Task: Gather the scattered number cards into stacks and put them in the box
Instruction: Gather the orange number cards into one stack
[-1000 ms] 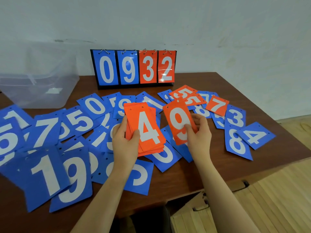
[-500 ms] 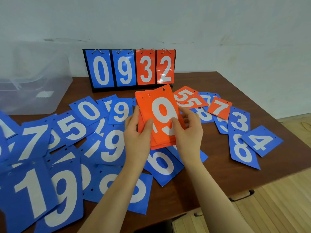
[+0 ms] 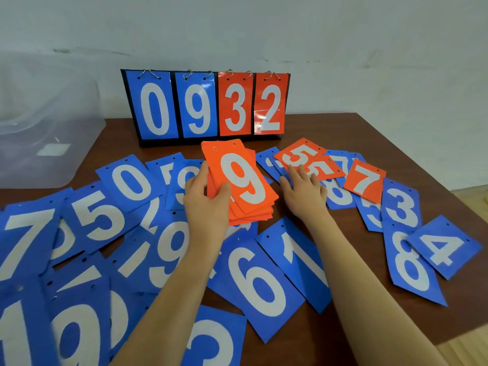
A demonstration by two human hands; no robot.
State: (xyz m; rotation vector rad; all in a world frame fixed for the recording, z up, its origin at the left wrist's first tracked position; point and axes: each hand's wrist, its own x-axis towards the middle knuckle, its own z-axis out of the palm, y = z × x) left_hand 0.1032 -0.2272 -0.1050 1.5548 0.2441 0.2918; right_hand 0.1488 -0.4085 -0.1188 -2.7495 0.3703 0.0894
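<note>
My left hand [image 3: 206,199] grips a stack of orange number cards [image 3: 243,180] with a 9 on top, held above the middle of the table. My right hand [image 3: 303,190] reaches right with fingers spread, its fingertips touching the orange 5 cards [image 3: 303,157] that lie on blue cards. An orange 7 card [image 3: 365,180] lies just right of them. Blue number cards [image 3: 253,278] are scattered over most of the table. The clear plastic box [image 3: 47,133] stands at the back left.
A flip scoreboard [image 3: 206,107] showing 0 9 3 2 stands at the back of the brown table [image 3: 330,128] against the wall. The table's right edge falls off to a wooden floor [image 3: 470,350].
The orange 9 card went from my right hand onto the stack in my left hand. My right hand then let go and moved right to the orange 5 cards.
</note>
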